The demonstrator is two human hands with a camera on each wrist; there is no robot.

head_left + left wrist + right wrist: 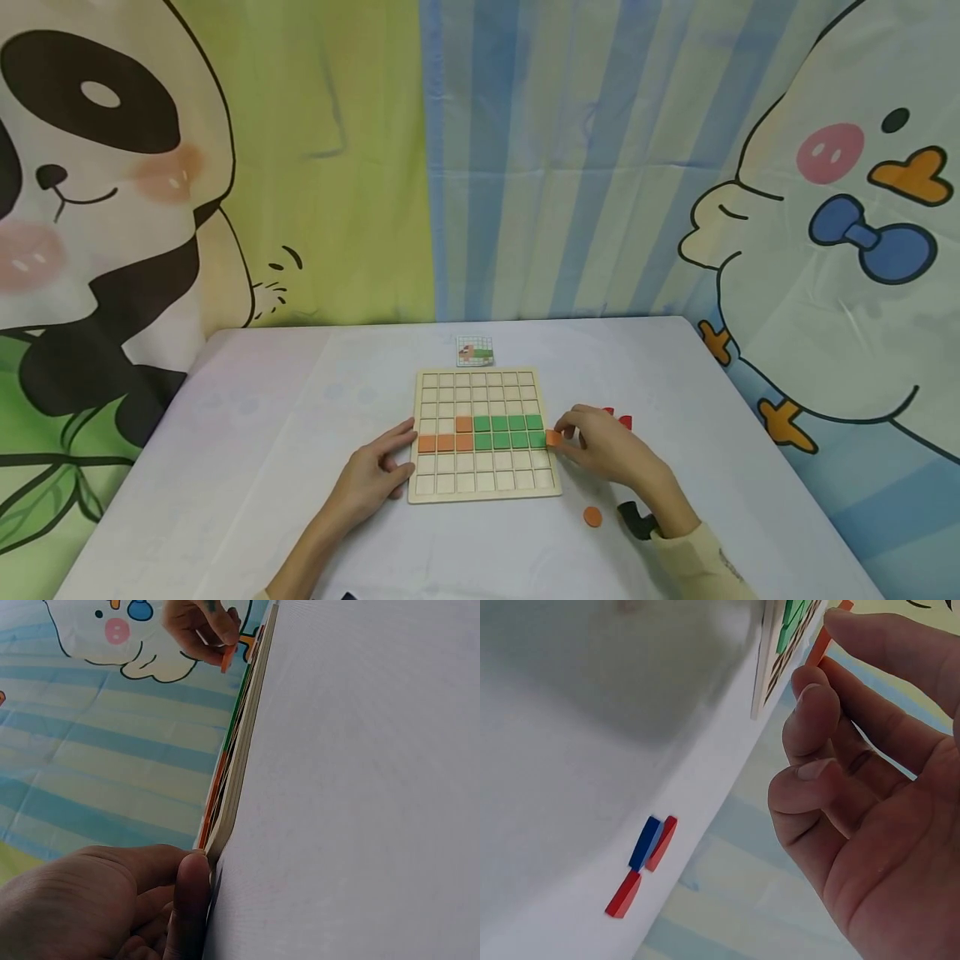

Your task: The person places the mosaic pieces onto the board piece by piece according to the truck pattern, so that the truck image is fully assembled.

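A light wooden grid board (483,499) lies on the table, with green tiles (507,423) and orange tiles (446,443) set in its middle rows. At its left edge, my left hand (363,479) touches the side with spread thumb and finger; the left wrist view has its fingertips at the board's corner. My right hand (607,446) pinches a small orange tile (553,437) between thumb and forefinger, just beyond the board's right edge. The right wrist view shows this orange tile (821,643) edge-on, its other fingers curled below.
Behind the board lies a small pattern card (475,353). An orange disc (592,517) and a black curved piece (635,522) lie at front right. Beyond my right hand are red pieces (626,422), beside a blue piece (645,844). Patterned cloth hangs behind the table.
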